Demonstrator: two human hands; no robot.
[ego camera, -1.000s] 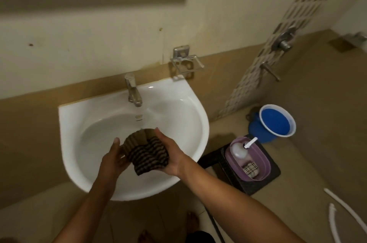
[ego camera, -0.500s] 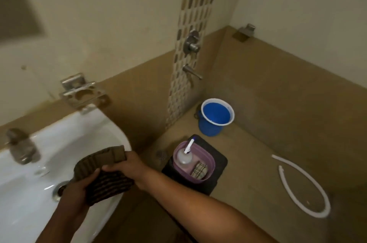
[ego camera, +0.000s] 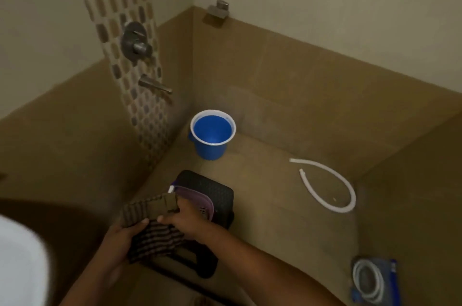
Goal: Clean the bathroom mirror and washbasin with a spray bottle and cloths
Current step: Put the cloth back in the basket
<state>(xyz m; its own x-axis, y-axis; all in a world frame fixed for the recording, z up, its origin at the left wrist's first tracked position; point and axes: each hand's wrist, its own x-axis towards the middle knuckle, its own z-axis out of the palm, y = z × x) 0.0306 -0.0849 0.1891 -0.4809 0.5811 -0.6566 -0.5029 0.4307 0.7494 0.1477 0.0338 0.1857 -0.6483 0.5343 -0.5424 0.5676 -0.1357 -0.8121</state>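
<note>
Hands meet over a dark stool: the left hand grips the lower part of a striped brown cloth with fingers curled round it, and the right hand pinches the cloth's upper edge, thumb lying across the fabric. Cloth and hands hang above the black stool, on which sits a purple tub half hidden behind them, while the white washbasin shows only as a blurred rim at the lower left. Beyond the stool a blue bucket stands on the floor near the corner below a wall tap, with a curved white hose lying well apart to the right.
</note>
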